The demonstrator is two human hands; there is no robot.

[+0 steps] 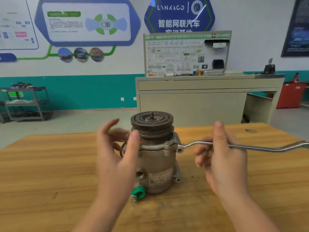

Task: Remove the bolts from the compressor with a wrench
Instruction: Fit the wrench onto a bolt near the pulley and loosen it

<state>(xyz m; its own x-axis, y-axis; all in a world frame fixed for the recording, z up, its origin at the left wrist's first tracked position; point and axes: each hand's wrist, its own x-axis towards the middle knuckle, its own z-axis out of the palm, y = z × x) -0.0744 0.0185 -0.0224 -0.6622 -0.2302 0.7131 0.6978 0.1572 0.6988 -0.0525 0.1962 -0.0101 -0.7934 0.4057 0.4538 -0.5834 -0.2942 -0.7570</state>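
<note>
A workshop classroom with a teal-banded wall, posters and a wiring display board lies behind a wooden worktop. On it, at the centre, stands the compressor, upright, its dark grooved pulley on top and a green cap at 7 o'clock near the base.

A long offset ring wrench runs out toward 3 o'clock; its near end sits at a flange bolt on the body's right side. Whether the ring is fully seated over the bolt head cannot be told from here.

The right hand pinches the wrench shaft partway along, thumb up over it and fingers curled beneath. The left hand is blurred, fingers spread and loosely curved, with the thumb at the pulley's left edge; it appears to touch rather than clasp, though that is uncertain.

Judged from this, the step is breaking 1 bolt loose. It would go better with the left hand clamped firmly on the body to stop it turning, the ring pushed fully down, and the right hand moved farther out for leverage.
</note>
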